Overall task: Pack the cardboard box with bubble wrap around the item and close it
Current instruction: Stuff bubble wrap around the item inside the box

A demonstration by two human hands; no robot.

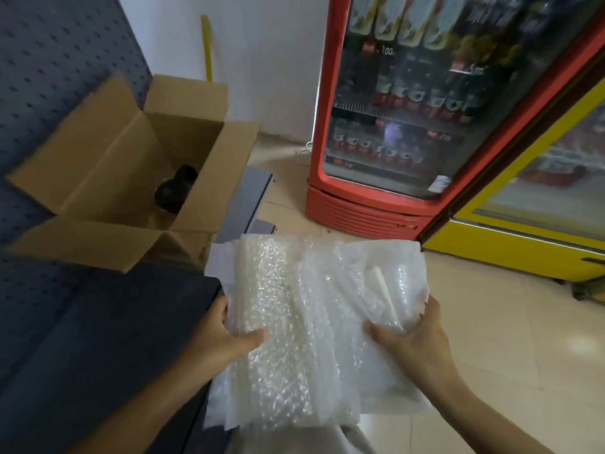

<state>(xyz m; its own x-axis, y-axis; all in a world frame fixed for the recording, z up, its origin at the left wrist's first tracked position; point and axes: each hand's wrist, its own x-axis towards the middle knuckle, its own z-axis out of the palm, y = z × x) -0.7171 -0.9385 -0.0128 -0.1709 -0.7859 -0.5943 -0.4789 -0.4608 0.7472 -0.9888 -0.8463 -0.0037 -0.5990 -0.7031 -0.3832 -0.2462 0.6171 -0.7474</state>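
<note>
An open cardboard box [108, 158] stands on a dark shelf at the upper left, all its flaps spread outward. A dark rounded item [175, 191] lies at the bottom of it. A thick stack of white bubble wrap sheets [307, 322] is held in front of me, to the right of the box and over the floor. My left hand [226, 339] grips its left edge with the thumb on top. My right hand [409, 339] grips its right side, thumb pressed on the sheets.
The dark blue shelf [98, 339] with a perforated back panel [49, 60] fills the left. A red drinks fridge [409, 109] and a yellow cabinet [540, 208] stand on the tiled floor [507, 339] at the right. A yellow stick [207, 47] leans against the white wall.
</note>
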